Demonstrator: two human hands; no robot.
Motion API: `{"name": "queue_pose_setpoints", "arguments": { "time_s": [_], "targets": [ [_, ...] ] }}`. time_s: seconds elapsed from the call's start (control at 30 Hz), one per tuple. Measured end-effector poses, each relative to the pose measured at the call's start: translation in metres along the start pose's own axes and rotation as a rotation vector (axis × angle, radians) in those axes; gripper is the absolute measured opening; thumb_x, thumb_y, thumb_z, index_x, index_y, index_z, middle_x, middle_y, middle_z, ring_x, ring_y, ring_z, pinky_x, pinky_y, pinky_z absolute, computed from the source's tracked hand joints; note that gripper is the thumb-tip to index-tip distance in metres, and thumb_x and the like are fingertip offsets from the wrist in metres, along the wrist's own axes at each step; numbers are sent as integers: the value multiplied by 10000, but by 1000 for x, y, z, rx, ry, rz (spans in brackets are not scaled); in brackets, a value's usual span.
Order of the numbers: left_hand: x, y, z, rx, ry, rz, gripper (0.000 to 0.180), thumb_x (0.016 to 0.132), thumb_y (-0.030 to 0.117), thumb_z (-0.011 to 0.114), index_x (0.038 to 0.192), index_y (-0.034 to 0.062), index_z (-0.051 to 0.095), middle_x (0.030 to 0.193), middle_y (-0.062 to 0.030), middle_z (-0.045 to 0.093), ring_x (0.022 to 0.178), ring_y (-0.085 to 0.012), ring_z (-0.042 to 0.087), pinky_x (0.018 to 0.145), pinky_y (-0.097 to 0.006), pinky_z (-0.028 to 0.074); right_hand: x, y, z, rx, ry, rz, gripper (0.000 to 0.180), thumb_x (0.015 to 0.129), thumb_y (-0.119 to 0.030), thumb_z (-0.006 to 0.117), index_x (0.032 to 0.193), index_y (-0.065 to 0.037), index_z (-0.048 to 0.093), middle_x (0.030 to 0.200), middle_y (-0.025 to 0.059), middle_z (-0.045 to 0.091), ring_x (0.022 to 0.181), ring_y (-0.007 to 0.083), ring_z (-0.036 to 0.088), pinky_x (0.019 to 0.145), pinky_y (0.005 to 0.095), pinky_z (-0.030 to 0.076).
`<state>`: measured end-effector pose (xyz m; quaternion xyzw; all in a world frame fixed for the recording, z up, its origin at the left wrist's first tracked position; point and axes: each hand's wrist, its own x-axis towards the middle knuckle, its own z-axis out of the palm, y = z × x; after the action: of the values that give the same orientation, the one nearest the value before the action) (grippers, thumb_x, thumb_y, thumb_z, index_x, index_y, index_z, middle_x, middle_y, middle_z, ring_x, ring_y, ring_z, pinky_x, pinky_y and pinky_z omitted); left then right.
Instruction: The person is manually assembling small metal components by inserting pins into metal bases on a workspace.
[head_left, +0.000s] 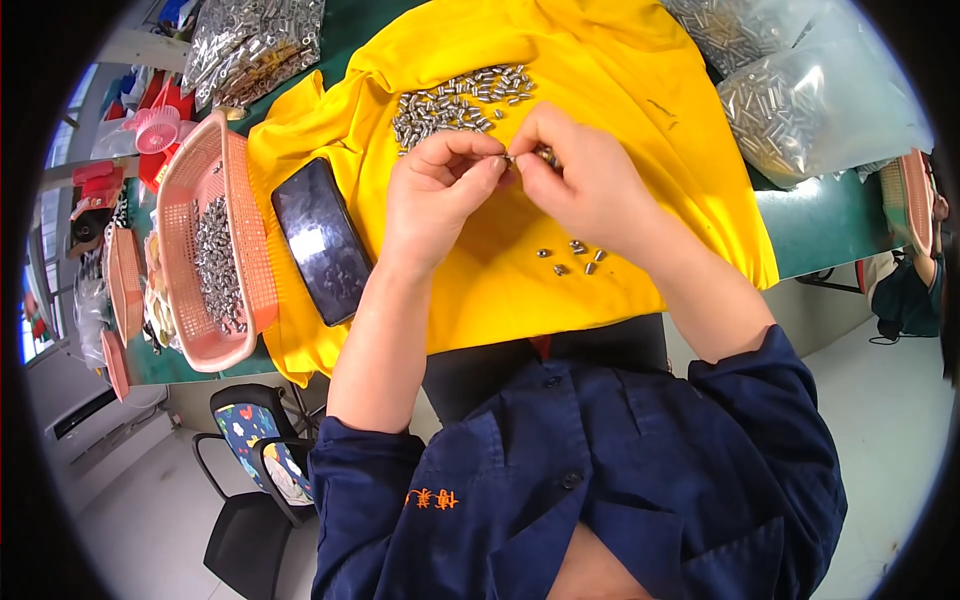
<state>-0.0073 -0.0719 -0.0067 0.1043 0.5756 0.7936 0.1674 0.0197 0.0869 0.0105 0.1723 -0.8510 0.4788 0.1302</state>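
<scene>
Both hands met over the yellow cloth (620,90) in the head view, the only 1 we had. We saw the left hand (440,195) with its fingers curled and its thumb and forefinger pressed together on a small metal part (510,159), and the right hand (585,180) closed in the same way on that part from the other side. The part sat between the 2 sets of fingertips, above the middle of the cloth. Its long axis seemed to run left to right, from one hand toward the other, though most of it was hidden by the fingers and we could not tell which end pointed where.

Just beyond the hands lay a heap of small metal pieces (455,100) on the cloth. Nearer the body, below the right hand, we counted about 6 loose pieces (572,256). A dark phone (322,240) lay face up at the cloth's left edge, its long axis running diagonally. Beside it stood a pink mesh basket (245,215) with more metal pieces inside. Clear bags of metal parts (800,100) rested at the far right.
</scene>
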Motion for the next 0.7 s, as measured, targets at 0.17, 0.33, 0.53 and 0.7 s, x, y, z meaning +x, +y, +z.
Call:
{"name": "queue_pose_setpoints", "arguments": {
  "time_s": [0.17,0.33,0.53,0.7],
  "targets": [
    [-8,1,3,658,-16,81,89,721,3,561,798,29,598,758,-21,611,691,-112,589,636,-224,457,11,16,-21,399,68,281,10,820,-56,473,821,-47,477,652,-61,423,577,11,358,496,164,301],
    [-11,10,25,984,-276,320,130,688,34,549,808,38,598,829,-92,597,772,-259,575,700,-307,461,9,18,-21,401,142,257,54,783,-65,495,816,-23,500,661,-29,479,549,33,393,485,188,339],
    [21,23,3,1430,-187,418,119,717,94,567,817,51,615,823,-90,580,779,-267,568,667,-349,455,10,13,-19,374,153,243,68,762,-88,506,800,-32,504,648,-6,494,551,61,414,499,214,358],
    [37,23,-5,1576,-301,354,112,718,80,572,815,33,601,788,-110,570,781,-287,552,688,-355,440,11,10,-18,364,135,235,69,756,-86,506,800,-33,502,644,7,495,552,75,423,505,218,364]
  ]
}}
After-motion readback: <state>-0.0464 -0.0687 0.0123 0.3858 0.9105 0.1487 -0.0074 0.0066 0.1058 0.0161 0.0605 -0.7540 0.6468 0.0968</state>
